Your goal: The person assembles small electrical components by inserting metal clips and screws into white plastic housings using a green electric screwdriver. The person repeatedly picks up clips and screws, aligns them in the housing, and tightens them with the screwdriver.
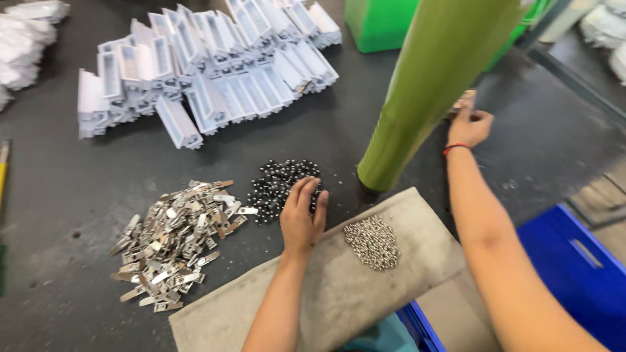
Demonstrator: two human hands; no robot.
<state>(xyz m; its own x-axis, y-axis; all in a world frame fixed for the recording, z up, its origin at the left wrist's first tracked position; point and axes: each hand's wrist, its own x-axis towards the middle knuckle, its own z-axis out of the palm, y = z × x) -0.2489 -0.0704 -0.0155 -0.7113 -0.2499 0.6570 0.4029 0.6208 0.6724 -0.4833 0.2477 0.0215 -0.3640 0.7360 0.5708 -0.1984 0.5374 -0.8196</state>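
the left hand (302, 220) rests palm down on the heap of small black beads (282, 186) on the dark worktop (65, 189), fingers curled together into them, between the pile of metal clips (173, 241) and the small silver bits (373, 241). the right hand (468, 124) is well apart behind the green post (437, 85), fingers closed on a small pale piece (464, 102).

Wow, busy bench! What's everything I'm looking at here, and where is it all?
White plastic housings: a large heap, white, far left of the dark table.
Metal clips: one pile, silvery, left front.
Black beads: one pile, black, centre.
Small metal pieces: one pile, silvery, on the grey pad.
Green column: one, green, slanting up from behind the pad.
Blue crate: one, blue, right front.
White bags: several, far left corner.
Left hand: fingers on the black beads.
Right hand: red wrist band, holding something small beside the green column.
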